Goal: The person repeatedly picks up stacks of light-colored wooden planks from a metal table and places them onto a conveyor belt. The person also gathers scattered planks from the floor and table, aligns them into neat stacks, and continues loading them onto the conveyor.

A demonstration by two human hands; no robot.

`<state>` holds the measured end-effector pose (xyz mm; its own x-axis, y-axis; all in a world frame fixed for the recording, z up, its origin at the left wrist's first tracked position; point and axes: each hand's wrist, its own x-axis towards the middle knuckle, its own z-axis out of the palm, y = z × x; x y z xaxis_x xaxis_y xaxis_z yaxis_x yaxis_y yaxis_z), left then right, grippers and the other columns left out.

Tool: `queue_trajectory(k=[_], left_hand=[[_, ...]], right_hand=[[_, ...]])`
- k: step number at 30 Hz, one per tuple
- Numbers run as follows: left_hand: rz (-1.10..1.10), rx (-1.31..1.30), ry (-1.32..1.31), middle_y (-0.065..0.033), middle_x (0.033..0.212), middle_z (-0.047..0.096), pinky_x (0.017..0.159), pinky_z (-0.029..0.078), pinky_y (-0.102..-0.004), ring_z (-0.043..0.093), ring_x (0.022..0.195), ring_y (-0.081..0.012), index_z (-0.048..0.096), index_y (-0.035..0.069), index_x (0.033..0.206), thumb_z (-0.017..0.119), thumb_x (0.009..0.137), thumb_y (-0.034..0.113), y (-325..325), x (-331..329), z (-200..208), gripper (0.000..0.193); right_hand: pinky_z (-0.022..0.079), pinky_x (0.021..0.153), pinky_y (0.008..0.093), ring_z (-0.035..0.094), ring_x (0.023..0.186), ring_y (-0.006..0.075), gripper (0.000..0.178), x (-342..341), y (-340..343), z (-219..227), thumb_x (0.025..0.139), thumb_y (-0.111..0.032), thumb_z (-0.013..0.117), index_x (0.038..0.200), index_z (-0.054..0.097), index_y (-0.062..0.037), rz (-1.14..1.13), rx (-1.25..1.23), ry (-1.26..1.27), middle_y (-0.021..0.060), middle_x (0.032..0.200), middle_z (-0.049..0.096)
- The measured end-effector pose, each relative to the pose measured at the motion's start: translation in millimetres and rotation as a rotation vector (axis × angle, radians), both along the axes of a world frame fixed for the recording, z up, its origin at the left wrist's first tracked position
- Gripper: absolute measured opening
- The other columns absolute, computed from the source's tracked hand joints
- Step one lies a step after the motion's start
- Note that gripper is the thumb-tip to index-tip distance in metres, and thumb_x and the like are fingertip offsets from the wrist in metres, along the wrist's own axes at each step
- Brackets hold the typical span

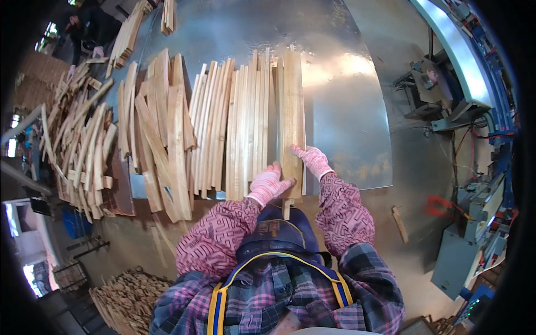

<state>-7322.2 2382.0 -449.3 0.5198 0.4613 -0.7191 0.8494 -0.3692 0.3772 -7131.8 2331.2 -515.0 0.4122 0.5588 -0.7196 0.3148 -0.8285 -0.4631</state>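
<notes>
1. Pale wood: the wide board [292,111] lies lengthwise on the metal worktop [349,128], straight ahead of the wearer, its near end at the worktop's near edge.
2. Left hand [268,183], pink-gloved, at the board's left side close to the near end; thumb laid across the top face. Right hand [314,162] at the right side, a little farther up, fingers bent over onto the face. Both sets of fingers touch the board; cannot tell whether they close round its edges or merely rest there.
3. Narrow strip [286,210] pokes out beyond the near end, seemingly from underneath. Risk: if loose, it could slide out or let the board rock when pressed.
4. Both hands sit toward the near end, the far end untouched. A sideways push could swing that end left into the row of strips [245,123]; cause would be uneven pressure.
5. The row stands just beside the board. Judgement: left-hand knuckles have little room there, and a bump may knock the strips askew.
6. Farther left, crossed boards [167,134] lie at angles over one another; one jolt might shift several.
7. Splinters probable with rough timber; knitted-looking gloves could snag.
8. Floor, right: stray offcut [400,224]. A step that way, eyes on the board, risks a stumble.
</notes>
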Motion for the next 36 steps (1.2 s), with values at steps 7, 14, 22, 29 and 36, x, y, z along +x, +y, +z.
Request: queue_trajectory(k=[7,14,22,29,36], left_hand=[[0.095,-0.026,-0.018,-0.0236,0.140,0.052,0.101,0.047,-0.0442,0.056,0.124,-0.0389,0.022,0.002,0.154,0.066,0.084,0.060,-8.4,-5.8,-14.5,0.101],[0.054,-0.120,-0.115,-0.0264,0.149,0.043,0.110,0.042,-0.0407,0.048,0.134,-0.0387,0.017,-0.002,0.155,0.067,0.082,0.061,-13.1,5.0,0.3,0.109],[0.278,0.076,-0.270,-0.0233,0.155,0.034,0.115,0.034,-0.0443,0.035,0.143,-0.0402,0.028,0.011,0.155,0.062,0.089,0.052,-31.8,25.6,-30.4,0.086],[0.349,0.133,-0.143,-0.0252,0.161,0.018,0.115,0.033,-0.0484,0.030,0.143,-0.0457,0.015,0.009,0.158,0.075,0.074,0.034,-38.0,46.2,-56.5,0.105],[0.309,-0.059,-0.295,-0.0229,0.154,0.039,0.114,0.036,-0.0434,0.040,0.141,-0.0378,0.031,0.005,0.152,0.060,0.086,0.037,-7.9,9.5,-0.3,0.079]], right_hand=[[0.043,0.109,0.0457,0.050,0.132,0.0377,0.124,-62.1,35.6,68.2,0.075,-0.046,0.080,0.160,-0.003,-0.0090,-0.130,0.041,-0.278,0.0188,0.156,0.034],[0.045,0.107,0.0469,0.051,0.132,0.0381,0.132,-41.9,39.5,76.1,0.068,-0.045,0.086,0.160,-0.003,-0.0154,-0.190,-0.075,-0.234,0.0229,0.151,0.040],[0.045,0.107,0.0451,0.053,0.130,0.0383,0.125,15.4,-39.6,78.4,0.070,-0.043,0.084,0.161,0.000,-0.0194,-0.129,-0.077,-0.301,0.0213,0.149,0.043],[0.043,0.110,0.0406,0.053,0.131,0.0367,0.126,12.0,-65.2,26.6,0.069,-0.040,0.086,0.161,0.004,-0.0187,-0.169,-0.045,-0.429,0.0226,0.150,0.044],[0.044,0.109,0.0421,0.053,0.131,0.0369,0.124,-20.0,8.1,33.1,0.070,-0.039,0.084,0.161,0.002,-0.0201,-0.087,-0.065,-0.275,0.0214,0.150,0.045]])
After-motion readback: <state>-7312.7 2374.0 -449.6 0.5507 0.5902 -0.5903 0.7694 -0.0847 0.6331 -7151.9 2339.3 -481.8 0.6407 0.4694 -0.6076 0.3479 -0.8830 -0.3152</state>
